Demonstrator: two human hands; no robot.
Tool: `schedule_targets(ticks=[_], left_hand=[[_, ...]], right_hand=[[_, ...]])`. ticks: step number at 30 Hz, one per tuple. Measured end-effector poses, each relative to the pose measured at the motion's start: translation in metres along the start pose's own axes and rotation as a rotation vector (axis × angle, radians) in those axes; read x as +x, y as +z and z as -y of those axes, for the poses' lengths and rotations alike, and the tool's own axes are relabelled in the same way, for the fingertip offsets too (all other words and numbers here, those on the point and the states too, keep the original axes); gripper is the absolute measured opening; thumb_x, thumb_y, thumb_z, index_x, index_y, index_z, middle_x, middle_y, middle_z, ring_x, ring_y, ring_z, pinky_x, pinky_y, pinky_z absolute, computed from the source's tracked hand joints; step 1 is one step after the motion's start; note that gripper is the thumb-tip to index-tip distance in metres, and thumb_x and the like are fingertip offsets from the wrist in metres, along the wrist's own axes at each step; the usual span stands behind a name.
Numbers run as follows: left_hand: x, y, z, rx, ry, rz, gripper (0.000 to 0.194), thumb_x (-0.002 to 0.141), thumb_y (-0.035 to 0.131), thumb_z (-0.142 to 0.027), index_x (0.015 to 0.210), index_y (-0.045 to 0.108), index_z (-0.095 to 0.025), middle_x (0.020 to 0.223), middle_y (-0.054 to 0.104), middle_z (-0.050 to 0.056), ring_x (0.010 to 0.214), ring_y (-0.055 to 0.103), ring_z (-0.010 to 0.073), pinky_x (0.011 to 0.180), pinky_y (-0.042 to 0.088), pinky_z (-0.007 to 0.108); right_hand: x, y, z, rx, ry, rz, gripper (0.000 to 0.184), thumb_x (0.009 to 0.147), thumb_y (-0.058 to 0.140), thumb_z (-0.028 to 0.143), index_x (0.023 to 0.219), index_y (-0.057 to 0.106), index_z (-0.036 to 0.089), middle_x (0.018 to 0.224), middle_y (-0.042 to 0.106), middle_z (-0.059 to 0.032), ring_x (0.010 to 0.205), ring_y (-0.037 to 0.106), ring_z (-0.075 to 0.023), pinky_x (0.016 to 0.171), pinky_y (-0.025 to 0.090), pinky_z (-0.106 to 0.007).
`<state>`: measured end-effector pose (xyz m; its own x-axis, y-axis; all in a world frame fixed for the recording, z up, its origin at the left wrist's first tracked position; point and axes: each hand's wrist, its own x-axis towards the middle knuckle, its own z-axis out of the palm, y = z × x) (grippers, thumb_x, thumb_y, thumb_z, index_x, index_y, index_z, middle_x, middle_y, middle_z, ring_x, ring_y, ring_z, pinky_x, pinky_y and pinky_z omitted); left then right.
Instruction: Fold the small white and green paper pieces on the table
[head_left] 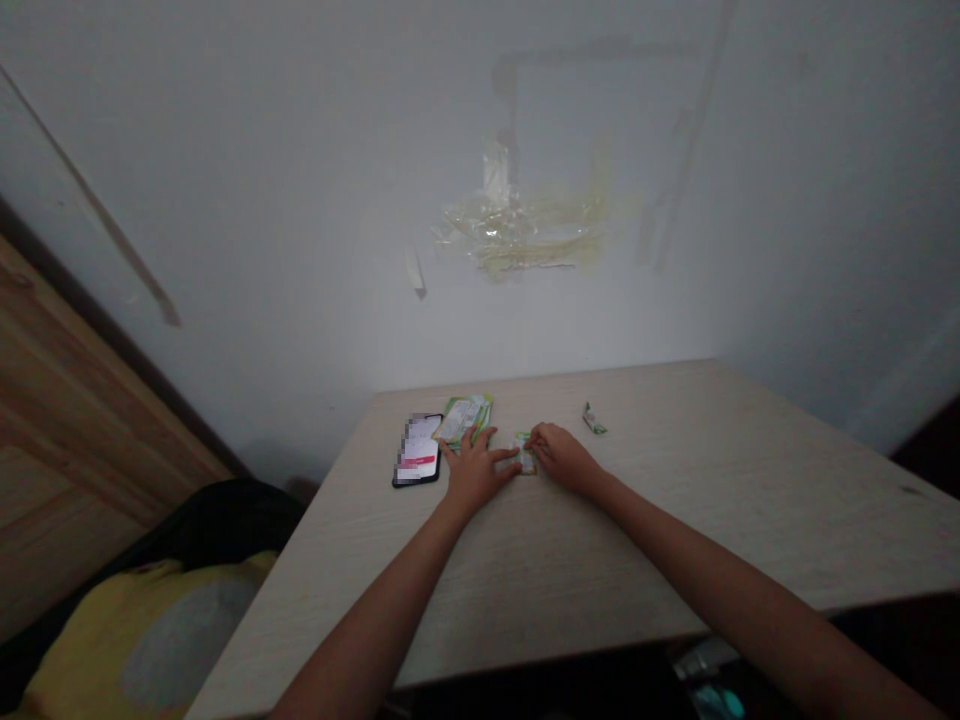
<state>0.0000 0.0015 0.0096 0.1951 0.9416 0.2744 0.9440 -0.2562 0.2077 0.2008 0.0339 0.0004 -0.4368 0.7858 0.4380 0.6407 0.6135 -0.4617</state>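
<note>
A small green-and-white printed packet point(526, 458) lies flat on the table between my two hands. My left hand point(478, 467) has its fingers spread. Two of them touch the packet's left side, while others reach the lower edge of a larger green-and-white packet point(463, 415). My right hand point(559, 452) is closed, its fingertips pinched at the small packet's right side. What exactly lies between those fingertips is partly hidden. Left of my left hand rests a phone point(418, 452) with its screen lit.
A crumpled green-and-white wrapper point(593, 418) sits on the wooden table point(630, 560) beyond my right hand. Behind the table stands a wall point(300, 200) with peeling clear tape point(517, 230). Down at the left are a yellow-and-grey cushion point(142, 640) and a wooden panel point(67, 430).
</note>
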Motion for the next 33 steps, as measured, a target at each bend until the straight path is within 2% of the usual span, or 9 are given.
schedule_targets(ticks=[9, 23, 30, 33], left_hand=[[-0.001, 0.002, -0.001, -0.004, -0.020, -0.029, 0.031, 0.079, 0.064, -0.059, 0.108, 0.070, -0.050, 0.148, 0.046, -0.001, 0.141, 0.026, 0.0386, 0.108, -0.005, 0.075], [-0.001, 0.002, 0.000, -0.006, -0.039, -0.019, 0.029, 0.081, 0.063, -0.059, 0.108, 0.068, -0.053, 0.151, 0.043, -0.002, 0.142, 0.026, 0.0382, 0.105, -0.005, 0.078], [-0.001, 0.004, 0.000, -0.008, -0.050, -0.035, 0.031, 0.081, 0.062, -0.059, 0.110, 0.069, -0.050, 0.151, 0.043, -0.001, 0.141, 0.026, 0.0380, 0.108, -0.006, 0.074], [0.000, 0.006, 0.001, -0.011, -0.038, -0.044, 0.031, 0.082, 0.061, -0.060, 0.110, 0.069, -0.050, 0.149, 0.045, -0.002, 0.141, 0.027, 0.0384, 0.107, -0.005, 0.075]], right_hand=[[-0.006, -0.005, 0.005, 0.081, -0.096, 0.022, 0.009, 0.088, 0.051, 0.011, 0.090, 0.055, 0.019, 0.091, 0.065, -0.0054, 0.090, 0.057, -0.0189, 0.085, 0.042, -0.031], [-0.015, -0.015, 0.013, 0.231, -0.151, 0.068, 0.020, 0.079, 0.053, 0.003, 0.088, 0.057, 0.020, 0.090, 0.065, -0.0046, 0.091, 0.061, -0.0192, 0.088, 0.046, -0.033], [-0.018, -0.014, 0.014, 0.285, -0.224, 0.111, 0.011, 0.086, 0.054, 0.012, 0.091, 0.058, 0.022, 0.092, 0.068, -0.0050, 0.098, 0.062, -0.0205, 0.095, 0.045, -0.037], [-0.019, -0.010, 0.013, 0.362, -0.152, 0.127, 0.007, 0.090, 0.053, 0.018, 0.095, 0.057, 0.022, 0.092, 0.069, -0.0049, 0.094, 0.066, -0.0193, 0.093, 0.047, -0.037]])
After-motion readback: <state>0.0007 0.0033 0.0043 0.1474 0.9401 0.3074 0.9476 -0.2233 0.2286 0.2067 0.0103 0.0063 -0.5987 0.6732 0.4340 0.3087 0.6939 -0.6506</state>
